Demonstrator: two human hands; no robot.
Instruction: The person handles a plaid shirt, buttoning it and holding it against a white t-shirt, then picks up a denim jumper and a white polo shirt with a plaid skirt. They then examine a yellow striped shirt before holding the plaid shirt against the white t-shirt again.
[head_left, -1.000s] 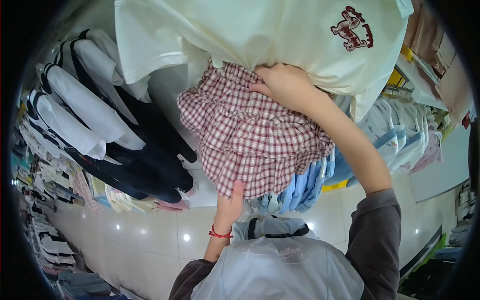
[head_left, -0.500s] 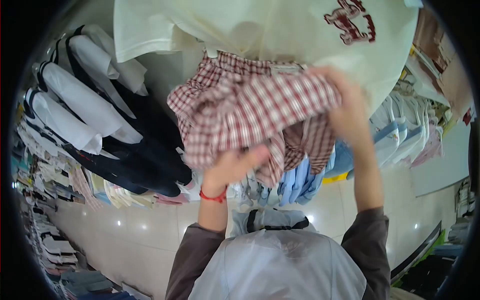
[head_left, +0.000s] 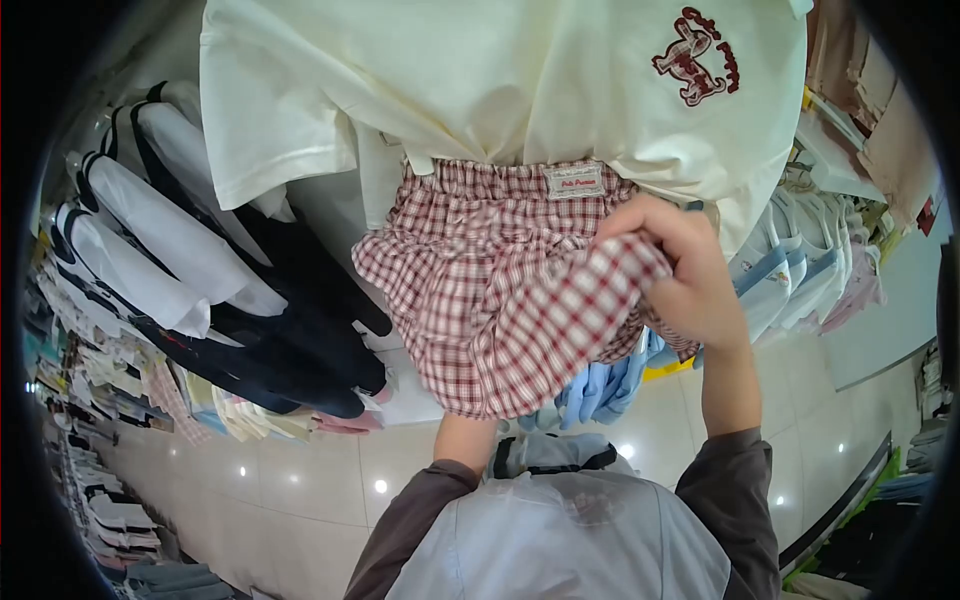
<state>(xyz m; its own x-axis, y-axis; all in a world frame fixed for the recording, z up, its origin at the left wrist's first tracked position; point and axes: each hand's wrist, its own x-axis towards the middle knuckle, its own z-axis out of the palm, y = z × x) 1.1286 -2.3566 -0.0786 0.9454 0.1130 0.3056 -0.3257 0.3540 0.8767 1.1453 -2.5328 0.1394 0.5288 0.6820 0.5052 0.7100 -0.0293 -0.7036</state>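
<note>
A red-and-white checked skirt hangs in front of me, with a gathered elastic waistband and a small label near its top right. My right hand is closed on the skirt's right edge, lifting the hem toward me. The left forearm runs up under the hem; my left hand is hidden behind the cloth, so its fingers do not show. Above the skirt hangs a cream T-shirt with a dark red dog patch on it.
White and navy garments hang close on the left. White and light blue tops hang on the right, with blue clothes below the skirt. More clothing racks line both sides of the shiny tiled floor.
The skirt's raised front has come down, uncovering more of the waistband and label. My left hand has gone under the hem, out of sight. My right hand still grips the edge, slightly lower.
</note>
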